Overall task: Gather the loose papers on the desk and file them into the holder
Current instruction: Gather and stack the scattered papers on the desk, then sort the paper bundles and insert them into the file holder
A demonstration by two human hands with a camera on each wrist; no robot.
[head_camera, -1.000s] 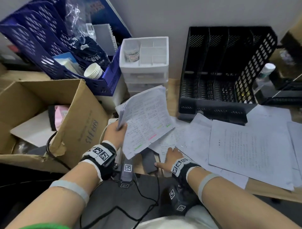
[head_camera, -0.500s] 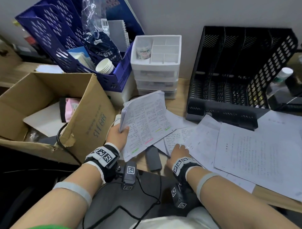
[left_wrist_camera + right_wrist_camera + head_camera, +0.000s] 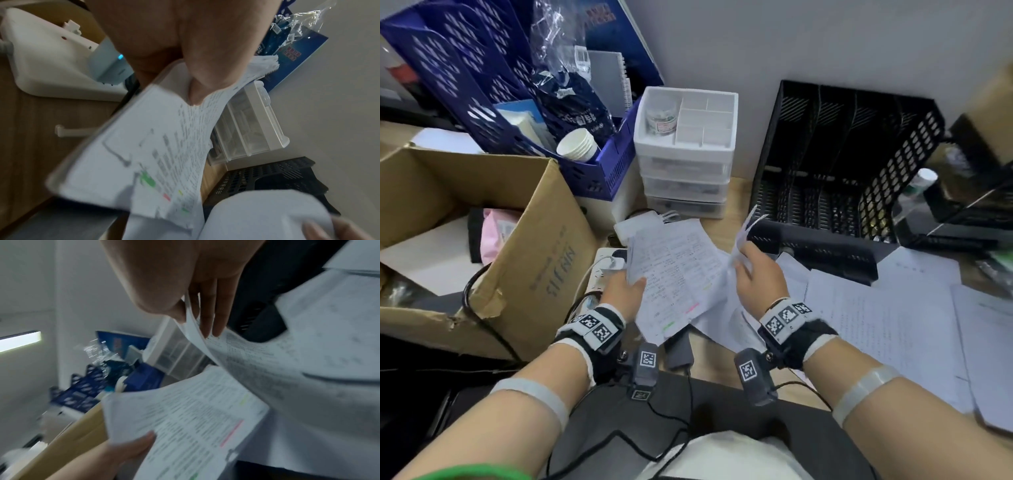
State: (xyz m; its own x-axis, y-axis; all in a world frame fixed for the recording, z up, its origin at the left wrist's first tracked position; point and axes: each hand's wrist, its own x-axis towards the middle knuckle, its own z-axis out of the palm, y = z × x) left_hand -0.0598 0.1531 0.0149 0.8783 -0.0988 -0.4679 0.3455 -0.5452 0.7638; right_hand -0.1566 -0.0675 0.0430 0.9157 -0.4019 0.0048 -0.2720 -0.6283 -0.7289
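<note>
My left hand [image 3: 628, 291] grips a stack of printed papers [image 3: 674, 274] with coloured highlights by its left edge, thumb on top; the left wrist view shows the same stack [image 3: 160, 155] under my thumb. My right hand [image 3: 753, 274] pinches several loose sheets [image 3: 746, 233] lifted off the desk, just right of the stack; in the right wrist view those sheets [image 3: 257, 366] hang between thumb and fingers. The black mesh file holder [image 3: 842, 164] stands empty at the back right, against the wall. More loose papers [image 3: 887, 325] lie on the desk at the right.
An open cardboard box [image 3: 493, 240] sits at the left. Behind it is a blue file rack [image 3: 517, 113] stuffed with items, and beside that a white drawer unit [image 3: 685, 154]. A white power strip [image 3: 606, 267] and a dark device [image 3: 679, 349] lie near the desk's front edge.
My right hand, which lay flat on the papers on the desk, has picked up several sheets and raised them beside the stack. The left hand still holds the stack.
</note>
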